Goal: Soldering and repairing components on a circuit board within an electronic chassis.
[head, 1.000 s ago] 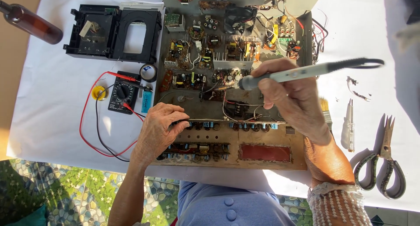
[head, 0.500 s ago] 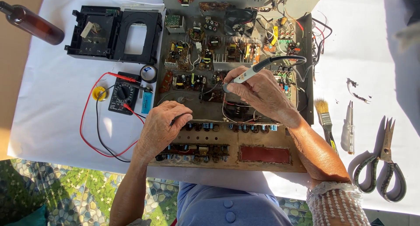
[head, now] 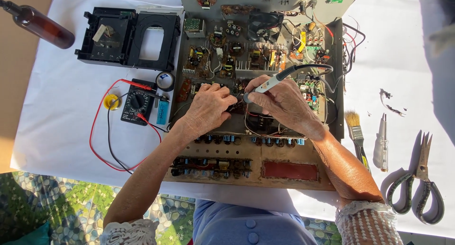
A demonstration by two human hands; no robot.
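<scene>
a white-covered tabletop (head: 71, 126) carries an opened electronics chassis (head: 258, 103), its circuit boards and wiring bare under bright sun. a black disc-drive frame (head: 128, 36) lies just left of the chassis, a brown bottle (head: 40, 24) at the far left corner. the right hand (head: 284, 105) has its grip clamped on a soldering iron (head: 272, 84), tip down at mid-chassis, cord looping right. the left hand (head: 208, 107) rests beside it, fingers curled onto the boards, holding nothing visible. a black multimeter (head: 136, 103) with red and black leads sits left of the chassis; scissors (head: 419, 183), a brush (head: 356, 133) and a tester screwdriver (head: 381, 143) lie to the right.
</scene>
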